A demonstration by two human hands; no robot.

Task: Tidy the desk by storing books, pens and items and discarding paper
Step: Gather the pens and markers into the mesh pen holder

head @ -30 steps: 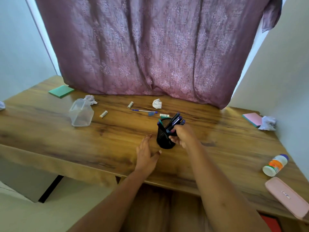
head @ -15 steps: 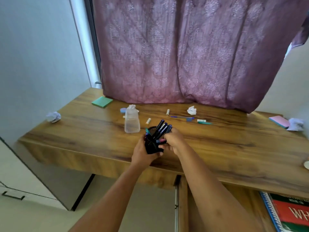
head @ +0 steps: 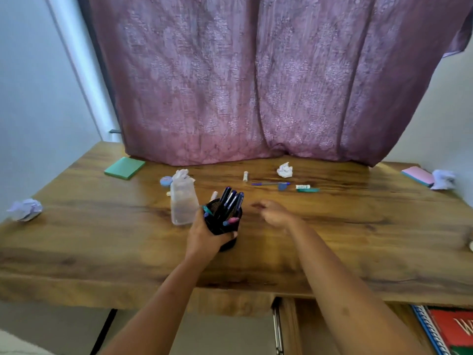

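left hand point(head: 204, 234): fingers wrapped round the pen holder from its 8 o'clock side, gripping it.
right hand point(head: 275, 213): at 3 o'clock from the holder and apart from it; blurred, fingers loose and reaching forward, holding nothing.
pen holder point(head: 220, 228): round black cup of wire mesh, near the front middle of the tabletop point(head: 358, 239); I cannot tell if its base touches the wood.
pens point(head: 231, 199): several slim dark-blue barrels in the holder, leaning toward 1 o'clock; one pink-tipped and one teal pen lie low at the rim.
plastic container point(head: 183, 203): clear, tall, soft-cornered, just beside the holder at 10 o'clock.
loose pen point(head: 270, 183): thin, blue, lying flat at 1 o'clock from the holder.
paper balls: crumpled white, one at the far left edge point(head: 25, 209), one near the curtain point(head: 285, 170), one at the far right point(head: 443, 179).
green pad point(head: 124, 167): flat square block at 11 o'clock.
pink pad point(head: 417, 176): flat block touching the right paper ball.
curtain point(head: 256, 85): mauve patterned cloth in folds, its hem resting on the tabletop.
tabletop surface: brown wood grain, thick front edge.
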